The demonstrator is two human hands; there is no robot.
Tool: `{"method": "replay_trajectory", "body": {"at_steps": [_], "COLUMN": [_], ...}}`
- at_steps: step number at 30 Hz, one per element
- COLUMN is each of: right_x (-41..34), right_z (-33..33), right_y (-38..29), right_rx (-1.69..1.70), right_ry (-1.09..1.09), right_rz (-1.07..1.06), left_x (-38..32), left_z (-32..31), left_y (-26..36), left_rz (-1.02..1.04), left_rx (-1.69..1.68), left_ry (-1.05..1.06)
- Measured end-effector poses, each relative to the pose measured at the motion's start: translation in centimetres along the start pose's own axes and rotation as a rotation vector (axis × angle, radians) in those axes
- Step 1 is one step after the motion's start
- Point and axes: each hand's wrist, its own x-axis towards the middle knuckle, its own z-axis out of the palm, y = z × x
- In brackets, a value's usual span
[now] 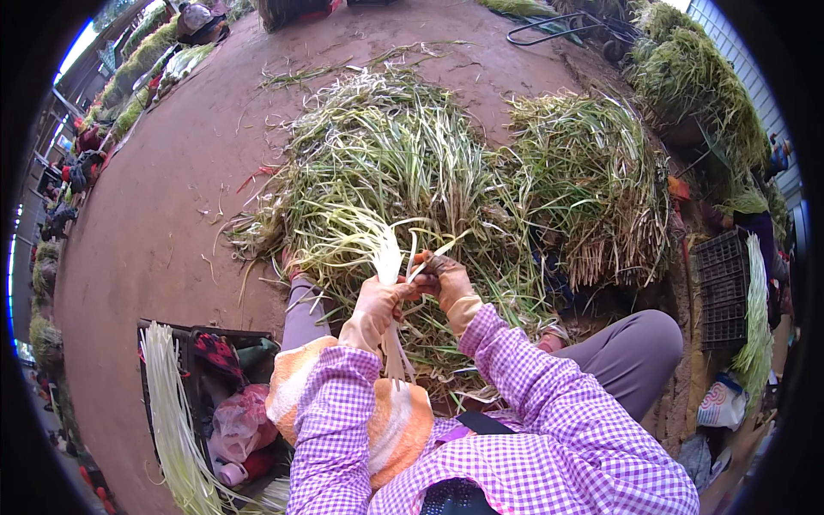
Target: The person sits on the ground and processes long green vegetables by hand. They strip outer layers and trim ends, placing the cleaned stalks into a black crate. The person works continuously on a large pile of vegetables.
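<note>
My left hand (374,305), in a tan glove, is closed around a bundle of pale chives (388,257); the leaves fan out above it and the stalk ends hang below. Right beside it, my right hand (444,277), gloved and stained dark at the fingers, pinches a loose pale leaf (444,250) at the bundle's side. Under and beyond both hands spreads a large heap of green and yellowish chives (412,148). To its right lies a second heap (579,174), its brown root ends towards me.
At lower left, a black crate (145,386) holds plastic bags and cloth, with long pale chives (174,405) across its edge. Another black crate (721,290) stands at right beside more pale chives (758,322). A metal-framed cart (560,31) is at the upper right. A person (199,22) crouches far upper left.
</note>
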Motion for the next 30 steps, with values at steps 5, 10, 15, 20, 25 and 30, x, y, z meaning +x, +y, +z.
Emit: {"method": "replay_trajectory", "body": {"at_steps": [5, 10, 15, 20, 25, 30], "right_x": [2.8, 4.3, 4.2, 7.5, 9.0, 6.9], "right_z": [-3.8, -8.9, -11.0, -13.3, -16.7, -12.7], "right_y": [-1.7, -4.7, -5.5, -4.4, -8.3, -10.9], "right_rx": [0.234, 0.523, -0.11, -0.098, -0.15, -1.696], "right_ry": [0.178, 0.224, 0.324, 0.589, 0.793, 0.529], "right_rz": [-0.007, -0.111, -0.133, -0.134, -0.149, -0.08], "left_x": [0.2, 0.1, 0.1, 0.1, 0.0, 0.3], "left_z": [-1.5, -2.3, -2.1, -0.1, 0.4, 1.2], "left_y": [0.5, 1.0, 0.6, -1.6, -3.3, -3.8], "left_rz": [0.033, 0.009, -0.034, -0.105, -0.18, -0.173], "left_rx": [0.129, 0.031, 0.122, 0.175, 0.09, 0.013], "left_ry": [0.054, 0.055, 0.025, -0.041, -0.037, -0.023]}}
